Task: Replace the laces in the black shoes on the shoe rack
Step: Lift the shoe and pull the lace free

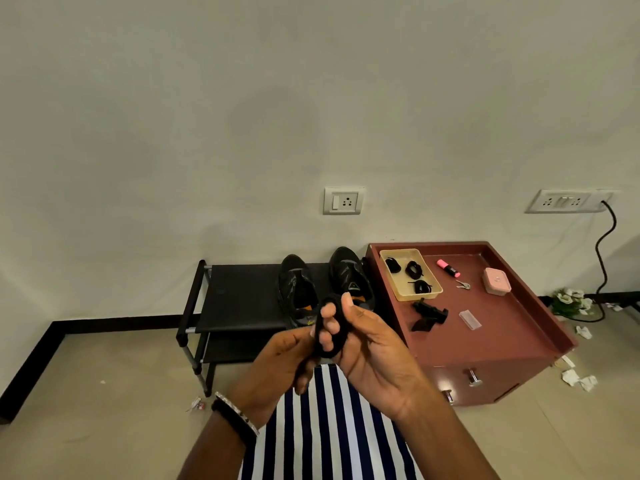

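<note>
Lace (331, 352), coiled, is in hand near the shoes (298, 289): right hand (375, 355) fingers (328, 311) curl round it, left hand (280, 358) pinches its lower end. Uncoiling likely comes next.

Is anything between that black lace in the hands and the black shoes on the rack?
Nothing visible. The left hand and right hand hold the coiled black shoelace in open air before the two black shoes on the black shoe rack. The maroon wooden cabinet stands aside, to the right.
</note>
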